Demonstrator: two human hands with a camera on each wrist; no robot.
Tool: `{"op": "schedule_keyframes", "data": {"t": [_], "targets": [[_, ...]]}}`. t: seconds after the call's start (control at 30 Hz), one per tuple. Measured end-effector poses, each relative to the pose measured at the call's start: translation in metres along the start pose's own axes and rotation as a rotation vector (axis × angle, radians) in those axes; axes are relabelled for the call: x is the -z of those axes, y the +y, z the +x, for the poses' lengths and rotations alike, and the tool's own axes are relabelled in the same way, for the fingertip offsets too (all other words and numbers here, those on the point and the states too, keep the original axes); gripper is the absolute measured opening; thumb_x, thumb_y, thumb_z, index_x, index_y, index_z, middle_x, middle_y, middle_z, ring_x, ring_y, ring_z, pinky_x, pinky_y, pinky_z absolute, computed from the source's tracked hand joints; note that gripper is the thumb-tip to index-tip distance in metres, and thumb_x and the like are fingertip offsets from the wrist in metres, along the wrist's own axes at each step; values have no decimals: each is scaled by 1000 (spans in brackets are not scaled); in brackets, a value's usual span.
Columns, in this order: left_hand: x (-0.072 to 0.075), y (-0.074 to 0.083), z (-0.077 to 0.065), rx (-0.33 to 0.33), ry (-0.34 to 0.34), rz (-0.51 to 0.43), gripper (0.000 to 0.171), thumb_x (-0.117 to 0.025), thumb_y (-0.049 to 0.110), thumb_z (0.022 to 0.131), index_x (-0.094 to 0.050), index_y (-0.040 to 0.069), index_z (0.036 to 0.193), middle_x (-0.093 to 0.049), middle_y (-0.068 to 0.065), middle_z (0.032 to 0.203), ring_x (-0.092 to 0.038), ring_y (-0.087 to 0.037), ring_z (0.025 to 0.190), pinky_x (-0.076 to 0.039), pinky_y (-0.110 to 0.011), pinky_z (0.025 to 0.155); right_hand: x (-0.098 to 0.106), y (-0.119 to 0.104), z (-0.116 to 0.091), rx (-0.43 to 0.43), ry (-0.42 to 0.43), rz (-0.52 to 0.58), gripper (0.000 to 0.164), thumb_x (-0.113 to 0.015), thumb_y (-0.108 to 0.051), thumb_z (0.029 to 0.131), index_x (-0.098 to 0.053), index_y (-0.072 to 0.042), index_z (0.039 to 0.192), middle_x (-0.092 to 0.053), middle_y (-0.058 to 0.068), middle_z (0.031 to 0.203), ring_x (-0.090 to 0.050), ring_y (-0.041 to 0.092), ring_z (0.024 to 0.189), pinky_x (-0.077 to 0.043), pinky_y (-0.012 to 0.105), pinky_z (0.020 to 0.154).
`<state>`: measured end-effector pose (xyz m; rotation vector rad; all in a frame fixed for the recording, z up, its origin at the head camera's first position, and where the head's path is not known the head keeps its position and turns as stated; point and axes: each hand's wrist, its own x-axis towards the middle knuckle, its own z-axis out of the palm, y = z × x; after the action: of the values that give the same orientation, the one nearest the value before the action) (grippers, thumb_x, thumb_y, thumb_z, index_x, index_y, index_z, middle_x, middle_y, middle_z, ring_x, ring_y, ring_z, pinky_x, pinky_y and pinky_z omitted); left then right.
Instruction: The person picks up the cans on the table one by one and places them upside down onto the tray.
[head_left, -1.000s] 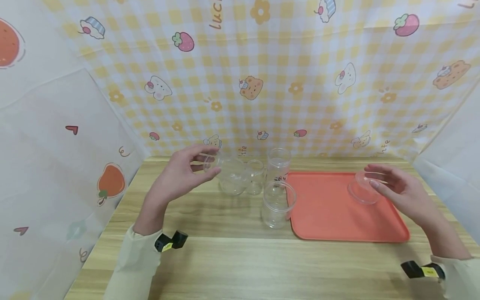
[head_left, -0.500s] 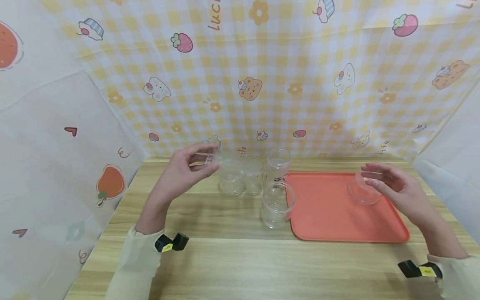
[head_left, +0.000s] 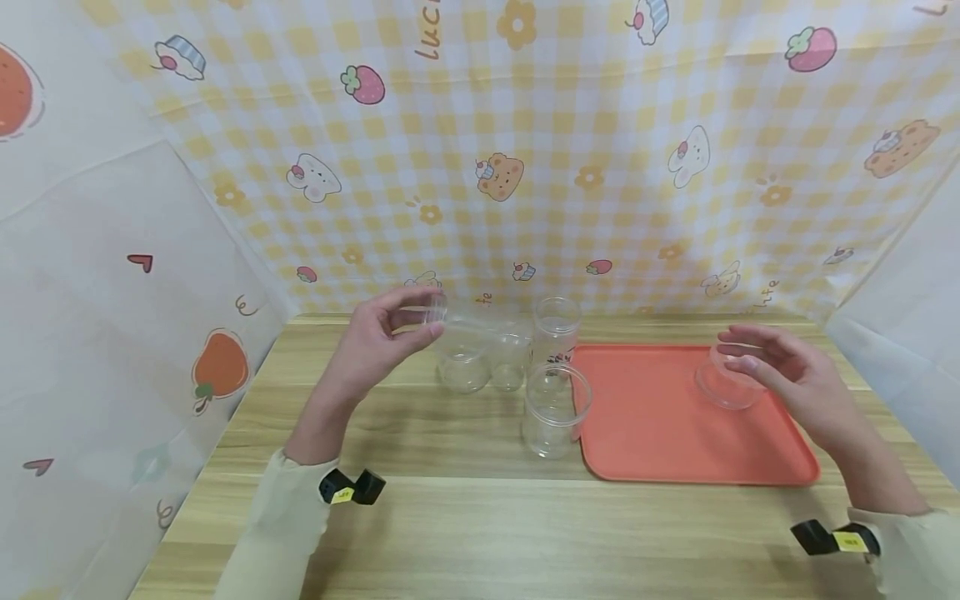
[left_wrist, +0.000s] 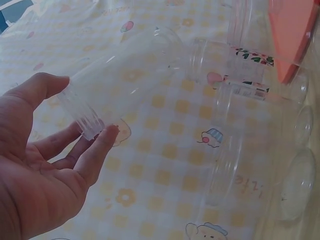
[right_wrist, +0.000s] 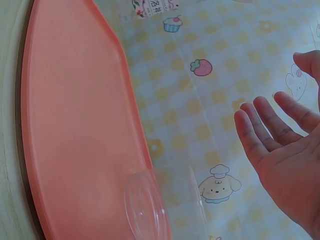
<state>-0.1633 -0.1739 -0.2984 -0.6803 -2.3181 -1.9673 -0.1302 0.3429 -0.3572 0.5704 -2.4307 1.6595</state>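
My left hand (head_left: pixel 378 337) pinches a clear plastic jar (left_wrist: pixel 125 75) by its ridged end, between the thumb and the fingertips. The jar lies tilted in the air, its other end pointing right over the jars on the table. Its outline is faint in the head view. My right hand (head_left: pixel 795 387) hovers over the right side of the orange tray (head_left: pixel 660 442), fingers loosely bent and holding nothing. Below its fingertips a clear container (right_wrist: pixel 147 205) stands on the tray, partly covered by the hand in the head view.
Left of the tray stand several clear jars: a front one (head_left: pixel 551 425), a labelled one (head_left: pixel 557 325) behind it, and a wide jar (head_left: pixel 463 375) beside a narrow jar (head_left: pixel 508 375). A checked cloth (head_left: pixel 465 208) hangs behind the wooden table (head_left: pixel 465 525).
My left hand has shifted slightly right with the jar, and the jar's ridged end has turned in its grip. The right hand has drifted a little left, away from nothing it held.
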Motion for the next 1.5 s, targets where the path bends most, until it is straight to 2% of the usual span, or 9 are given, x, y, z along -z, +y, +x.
{"op": "schedule_keyframes", "data": {"t": [0.17,0.43,0.73,1.07,1.23,1.4,1.5], "targets": [[-5,-4,2,-8,17,-82,43,-73,3,92,-62,-1,134,-59,-12,136,-60,-41,116,-58,-34,86,-2,1,1,-1,-4,99,42,-53,10,101,-48,7,143,-63,15,130,-67,21,111,-55,26,89],[-12,-10,5,-25,53,-173,43,-71,-1,92,-60,-7,133,-59,-18,135,-64,-31,112,-56,-36,92,-4,4,5,33,-31,238,45,-45,14,102,-41,10,146,-60,15,135,-66,22,114,-54,29,92],[-21,-14,7,-30,53,-211,44,-70,4,94,-58,-7,135,-58,-16,133,-63,-30,114,-55,-38,94,-8,3,10,103,-115,392,50,-36,15,103,-34,8,151,-55,17,139,-62,24,121,-51,32,98],[-29,-19,8,-41,50,-264,44,-71,6,93,-60,-3,134,-60,-19,128,-64,-34,112,-54,-40,96,-17,2,16,174,-152,538,49,-31,16,102,-27,14,151,-46,29,144,-51,33,130,-48,37,103],[-33,-21,9,-38,55,-276,46,-70,6,93,-59,-5,136,-59,-20,128,-61,-39,114,-54,-40,95,-22,0,18,171,-154,550,48,-31,14,103,-29,13,150,-48,28,143,-52,33,130,-49,38,102],[-36,-23,10,-25,58,-288,46,-70,6,93,-58,-5,136,-60,-19,129,-63,-34,113,-54,-41,96,-25,-3,19,155,-136,537,47,-33,13,103,-30,13,150,-48,27,143,-51,33,130,-49,38,102],[-38,-24,10,-28,52,-298,46,-70,6,93,-57,-5,136,-57,-26,131,-63,-32,112,-54,-41,96,-26,-3,20,159,-134,534,47,-33,14,102,-30,14,150,-48,27,143,-52,33,130,-49,38,102]]}}
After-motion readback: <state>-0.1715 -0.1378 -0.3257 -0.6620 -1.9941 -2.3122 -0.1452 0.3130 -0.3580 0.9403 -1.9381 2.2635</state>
